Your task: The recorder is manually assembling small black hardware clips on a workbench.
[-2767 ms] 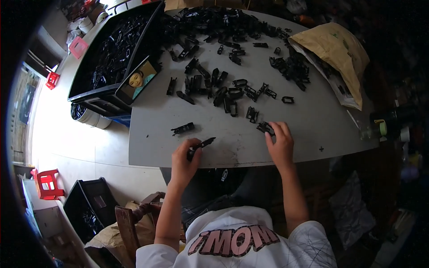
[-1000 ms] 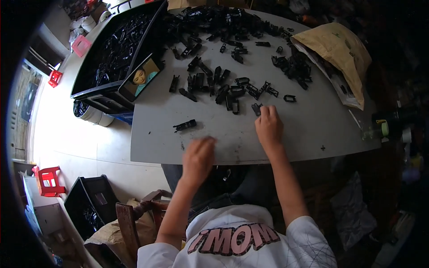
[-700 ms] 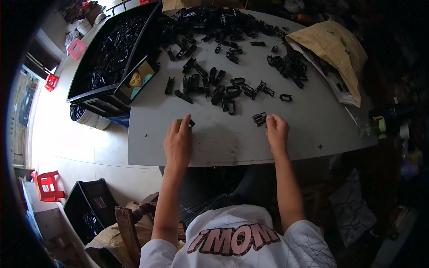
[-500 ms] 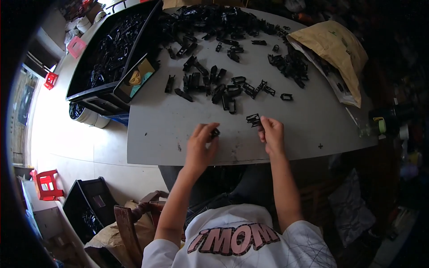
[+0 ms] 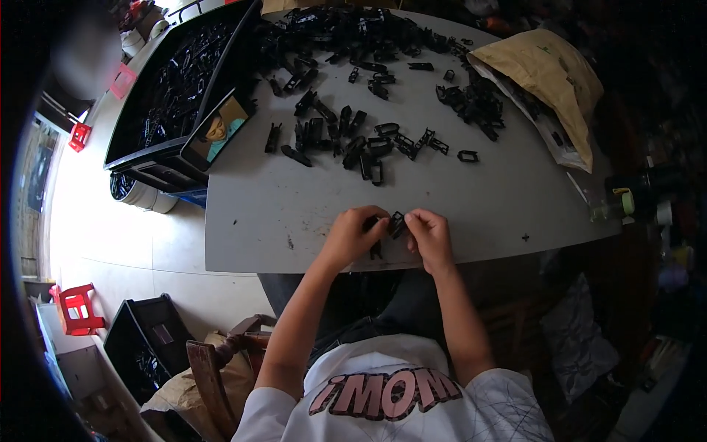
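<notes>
Black frame [image 5: 398,223] now leftward (and nearer), at tips of right fingers [image 5: 428,216]

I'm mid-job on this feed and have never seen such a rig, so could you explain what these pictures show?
There is no robot here: a person works bare-handed. Every picture comes from the left of two fisheye cameras worn on the head, looking down. On the flat grey tabletop lie many small black plastic-looking parts, heaped thickest at the far side. A large black bin of similar parts stands at the left, with a lit phone-like screen propped against it; a brown paper sack lies at the right. Near the front edge, the right hand pinches a small black open-framed part. The left hand holds a dark slim part, mostly hidden.
</notes>
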Tool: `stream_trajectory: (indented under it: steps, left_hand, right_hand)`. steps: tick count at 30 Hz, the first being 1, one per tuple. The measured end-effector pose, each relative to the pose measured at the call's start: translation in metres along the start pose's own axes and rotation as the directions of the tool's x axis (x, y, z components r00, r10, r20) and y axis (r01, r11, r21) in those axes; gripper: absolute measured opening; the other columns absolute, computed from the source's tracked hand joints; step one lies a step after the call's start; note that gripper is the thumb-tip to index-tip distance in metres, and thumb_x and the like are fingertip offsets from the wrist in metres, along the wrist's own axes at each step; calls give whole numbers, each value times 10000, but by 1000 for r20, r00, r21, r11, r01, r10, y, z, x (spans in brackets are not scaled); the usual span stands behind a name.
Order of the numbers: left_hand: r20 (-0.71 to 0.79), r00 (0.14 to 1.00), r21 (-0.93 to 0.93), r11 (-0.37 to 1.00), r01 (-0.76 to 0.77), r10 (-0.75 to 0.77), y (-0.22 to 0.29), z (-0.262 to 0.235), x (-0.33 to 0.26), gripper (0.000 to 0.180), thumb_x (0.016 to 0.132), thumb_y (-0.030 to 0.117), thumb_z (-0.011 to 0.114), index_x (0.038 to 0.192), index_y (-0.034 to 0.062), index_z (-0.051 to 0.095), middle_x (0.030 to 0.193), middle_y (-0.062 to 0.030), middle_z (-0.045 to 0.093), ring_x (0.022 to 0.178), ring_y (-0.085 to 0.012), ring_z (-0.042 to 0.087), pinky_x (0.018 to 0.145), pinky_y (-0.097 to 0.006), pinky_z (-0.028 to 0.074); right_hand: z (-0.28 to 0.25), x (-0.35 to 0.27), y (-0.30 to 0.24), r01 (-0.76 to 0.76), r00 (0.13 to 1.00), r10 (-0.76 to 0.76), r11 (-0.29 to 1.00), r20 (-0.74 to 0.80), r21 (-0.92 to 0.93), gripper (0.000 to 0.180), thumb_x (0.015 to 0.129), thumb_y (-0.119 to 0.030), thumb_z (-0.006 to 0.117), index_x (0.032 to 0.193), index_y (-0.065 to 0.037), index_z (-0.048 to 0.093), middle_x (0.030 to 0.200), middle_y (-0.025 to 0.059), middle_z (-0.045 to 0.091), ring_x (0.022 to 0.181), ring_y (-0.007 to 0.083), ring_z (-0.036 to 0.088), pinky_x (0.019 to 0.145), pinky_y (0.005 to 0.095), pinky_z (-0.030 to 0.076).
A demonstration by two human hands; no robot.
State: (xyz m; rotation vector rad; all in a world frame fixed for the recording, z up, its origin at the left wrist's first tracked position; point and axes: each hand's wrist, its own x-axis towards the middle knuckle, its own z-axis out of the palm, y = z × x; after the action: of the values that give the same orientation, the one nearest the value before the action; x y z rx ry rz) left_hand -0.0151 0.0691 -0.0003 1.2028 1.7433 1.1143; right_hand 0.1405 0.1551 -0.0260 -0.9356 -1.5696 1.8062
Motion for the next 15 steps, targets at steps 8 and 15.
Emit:
stream_trajectory:
  steps: [8,15]
  left_hand:
    - [144,986,-225,973,-52,86,-13,2,2,187,887,136,566,923,-41,616,792,-69,636,748,-95,549,687,-291,463]
    - [275,961,-52,997,50,-34,-11,-1,3,186,865,168,609,941,1,641,781,-68,641,721,-121,587,651,-312,465]
  right_hand:
    - [-8,-3,-4,-126,991,124,990,43,66,249,927,-214,549,750,-43,586,554,-25,470,459,53,441,417,243,362]
    - [-7,-4,-6,-13,995,14,1000,102,-13,252,923,-201,546,737,-36,592,552,-12,492,463,62,477,416,256,380]
